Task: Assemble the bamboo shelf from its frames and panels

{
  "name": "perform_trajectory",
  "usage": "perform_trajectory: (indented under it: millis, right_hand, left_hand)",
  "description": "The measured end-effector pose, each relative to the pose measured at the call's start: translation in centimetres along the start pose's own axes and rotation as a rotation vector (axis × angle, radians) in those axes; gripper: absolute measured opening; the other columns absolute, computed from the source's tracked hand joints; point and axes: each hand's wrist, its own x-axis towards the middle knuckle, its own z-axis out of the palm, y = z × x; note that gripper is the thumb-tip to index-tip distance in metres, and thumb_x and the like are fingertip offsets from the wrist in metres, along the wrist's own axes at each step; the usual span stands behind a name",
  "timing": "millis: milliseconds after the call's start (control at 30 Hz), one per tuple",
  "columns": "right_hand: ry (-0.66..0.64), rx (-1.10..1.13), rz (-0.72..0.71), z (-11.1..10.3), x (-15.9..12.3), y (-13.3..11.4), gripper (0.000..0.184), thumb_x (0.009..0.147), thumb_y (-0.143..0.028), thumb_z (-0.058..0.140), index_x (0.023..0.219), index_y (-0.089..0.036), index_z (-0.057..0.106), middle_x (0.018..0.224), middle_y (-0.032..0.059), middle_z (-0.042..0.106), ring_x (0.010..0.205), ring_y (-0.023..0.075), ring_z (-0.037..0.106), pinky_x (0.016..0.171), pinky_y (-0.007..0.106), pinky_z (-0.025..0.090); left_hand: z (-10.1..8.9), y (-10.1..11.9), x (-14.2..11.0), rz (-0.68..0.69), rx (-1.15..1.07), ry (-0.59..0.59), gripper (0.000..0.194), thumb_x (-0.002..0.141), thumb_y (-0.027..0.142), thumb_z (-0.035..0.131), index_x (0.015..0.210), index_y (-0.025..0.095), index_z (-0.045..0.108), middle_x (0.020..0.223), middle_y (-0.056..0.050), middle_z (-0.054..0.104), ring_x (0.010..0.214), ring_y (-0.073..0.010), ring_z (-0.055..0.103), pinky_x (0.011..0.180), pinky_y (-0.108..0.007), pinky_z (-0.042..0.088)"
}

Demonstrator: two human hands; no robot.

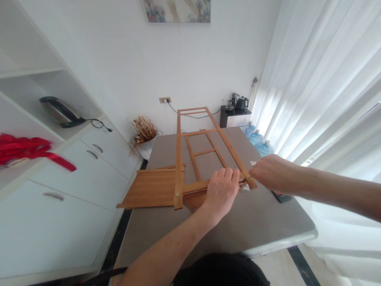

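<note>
A long wooden frame (178,159) with crossbars stands on the grey table, its near end towards me. My left hand (223,188) is closed round the near crossbar, close to the right-hand rail. My right hand (264,172) is a fist beside the outer side of that rail, near its end. What its fingers hold is hidden. A smaller ladder-like wooden frame (193,154) shows between the long rails. Slatted wooden panels (151,188) lie to the left, partly behind the left rail.
The grey table (268,222) has its near right corner below my right arm. A dark flat object (282,197) lies by its right edge. Water bottles (256,138) and a small cabinet with kettles (235,119) stand beyond. White drawers (74,174) line the left; a curtain hangs right.
</note>
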Motion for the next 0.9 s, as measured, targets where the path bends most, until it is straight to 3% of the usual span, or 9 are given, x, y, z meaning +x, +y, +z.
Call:
perform_trajectory:
  millis: [167, 267, 367, 467, 633, 833, 900]
  right_hand:
    - [0.004, 0.177, 0.112, -0.3, 0.5, 0.1, 0.019, 0.074, -0.007, 0.051, 0.057, -0.014, 0.059, 0.053, 0.0043, 0.056, 0.045, 0.0121, 0.049, 0.043, 0.024, 0.025]
    - [-0.006, 0.405, 0.188, 0.2, 0.9, 0.6, 0.027, 0.077, -0.013, 0.046, 0.053, -0.014, 0.056, 0.052, 0.004, 0.055, 0.046, 0.011, 0.048, 0.044, 0.024, 0.027]
    - [-0.168, 0.734, 0.34, 0.6, 1.2, 1.0, 0.025, 0.077, -0.014, 0.045, 0.054, -0.014, 0.056, 0.051, 0.0038, 0.056, 0.044, 0.0106, 0.046, 0.044, 0.023, 0.031]
    - [-0.3, 0.892, 0.426, 0.8, 1.5, 1.1, 0.02, 0.077, -0.014, 0.044, 0.064, -0.011, 0.059, 0.05, 0.004, 0.056, 0.04, 0.0104, 0.047, 0.043, 0.024, 0.036]
    - [-0.354, 0.975, 0.43, 0.4, 1.8, 1.0, 0.016, 0.076, -0.012, 0.046, 0.069, -0.006, 0.06, 0.046, 0.0045, 0.056, 0.037, 0.0101, 0.047, 0.043, 0.025, 0.041]
    - [-0.284, 1.055, 0.368, 0.3, 2.1, 1.2, 0.02, 0.081, -0.02, 0.047, 0.093, -0.011, 0.061, 0.054, 0.0027, 0.063, 0.042, 0.0108, 0.052, 0.047, 0.026, 0.046]
    - [-0.268, 1.119, 0.362, 0.8, 2.1, 1.2, 0.018, 0.081, -0.025, 0.05, 0.087, -0.012, 0.062, 0.056, 0.0034, 0.063, 0.044, 0.0118, 0.055, 0.047, 0.026, 0.047]
  left_hand:
    - [-0.1, 0.1, -0.3, 0.01, -0.01, 0.01, 0.03, 0.084, 0.031, 0.057, 0.109, 0.018, 0.047, 0.088, -0.005, 0.052, 0.082, -0.0209, 0.05, 0.068, -0.033, 0.037]
    - [-0.1, 0.1, -0.5, 0.013, -0.014, 0.014, 0.027, 0.084, 0.031, 0.058, 0.106, 0.018, 0.048, 0.088, -0.005, 0.052, 0.081, -0.0211, 0.049, 0.067, -0.033, 0.037]
    - [-0.2, 0.1, -0.6, 0.015, -0.015, 0.017, 0.025, 0.084, 0.031, 0.057, 0.104, 0.019, 0.049, 0.087, -0.005, 0.051, 0.081, -0.0214, 0.049, 0.067, -0.033, 0.036]
    - [-0.2, 0.2, -0.6, 0.015, -0.013, 0.023, 0.024, 0.084, 0.031, 0.057, 0.103, 0.019, 0.049, 0.088, -0.005, 0.051, 0.082, -0.0216, 0.049, 0.067, -0.034, 0.036]
    - [-0.1, 0.3, -0.8, 0.022, -0.004, 0.047, 0.028, 0.085, 0.03, 0.056, 0.108, 0.017, 0.048, 0.088, -0.005, 0.051, 0.081, -0.022, 0.05, 0.067, -0.035, 0.036]
    - [0.1, 0.2, -0.8, 0.033, -0.004, 0.055, 0.031, 0.084, 0.031, 0.057, 0.11, 0.016, 0.048, 0.088, -0.005, 0.052, 0.082, -0.022, 0.05, 0.068, -0.035, 0.036]
    - [0.1, 0.1, -0.7, 0.034, -0.005, 0.057, 0.031, 0.085, 0.031, 0.056, 0.111, 0.016, 0.048, 0.088, -0.006, 0.052, 0.082, -0.022, 0.05, 0.068, -0.035, 0.036]
